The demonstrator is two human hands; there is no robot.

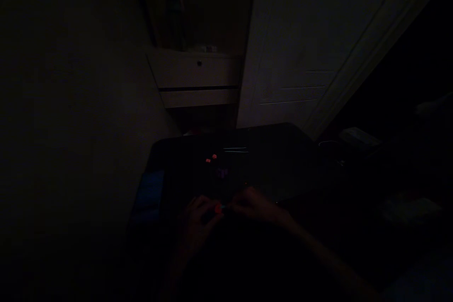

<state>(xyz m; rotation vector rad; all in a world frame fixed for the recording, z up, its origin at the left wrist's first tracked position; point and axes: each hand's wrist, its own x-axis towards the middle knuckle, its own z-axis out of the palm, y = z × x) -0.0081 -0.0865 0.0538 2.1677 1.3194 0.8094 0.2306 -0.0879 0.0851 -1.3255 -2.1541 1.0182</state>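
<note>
The room is very dark, so details are faint. My left hand [198, 214] pinches a small glowing red-orange piece [218, 209] between thumb and fingers. Close on its right, my right hand [249, 202] is closed around a thin pale thing [224, 206] whose tip meets the red-orange piece or lies right beside it; I cannot tell which. Beyond the hands lies a purple lumpy object [222, 172]. Farther back are a small red piece [214, 156] and a second red piece [208, 160]. Two thin pale sticks [236, 152] lie to their right.
The dark table [276, 151] has a blue flat item [150, 191] at its left edge. A tiny orange speck [246, 183] shows above my right hand. Behind stand a drawer unit [198, 73] and a pale door panel [293, 56]. A box-like shape [359, 136] is at right.
</note>
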